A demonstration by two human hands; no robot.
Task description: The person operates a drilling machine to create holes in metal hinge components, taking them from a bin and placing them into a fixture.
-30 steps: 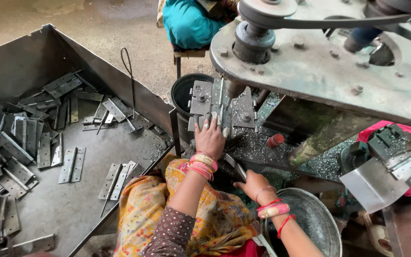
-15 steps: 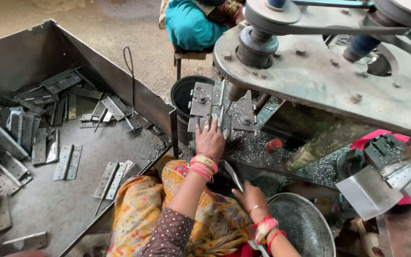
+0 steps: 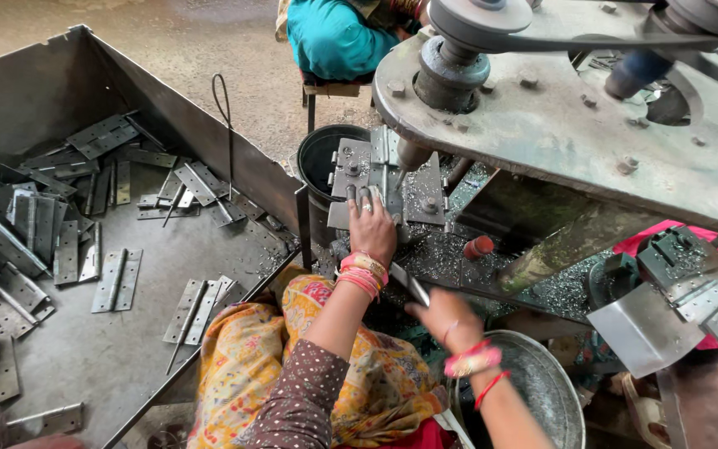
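- Hands at work under a belt-driven drill press: the left hand (image 3: 371, 224) lies flat, fingers spread, pressing a grey metal hinge plate (image 3: 351, 204) onto the steel jig block (image 3: 384, 179) just below the spindle (image 3: 413, 154).
- Right hand (image 3: 446, 320), blurred, hovers over the rim of a round galvanised metal tub (image 3: 554, 391) near the person's knee; it appears loosely curled, and whether it grasps anything cannot be told. A narrow steel strip (image 3: 409, 283) shows just beside its fingers.
- The hinge plate sits at the jig block's near left edge, touching the palm, with the drill bit close beside the fingertips.
- Silvery metal swarf (image 3: 442, 249) covers the machine bed around the jig; a small red knob (image 3: 478, 247) stands at its right edge.
- A large open grey sheet-metal bin (image 3: 85, 349) to the left holds scattered flat steel hinges (image 3: 118, 278), most heaped toward its far left corner.
- A black round bucket (image 3: 322, 154) stands behind the jig; a second person in a teal garment (image 3: 334, 37) sits beyond it.
- Judgement: the hold looks best done with the plate seated square against the jig's stops, firm downward pressure, and fingertips and bangles kept clear of the turning spindle.
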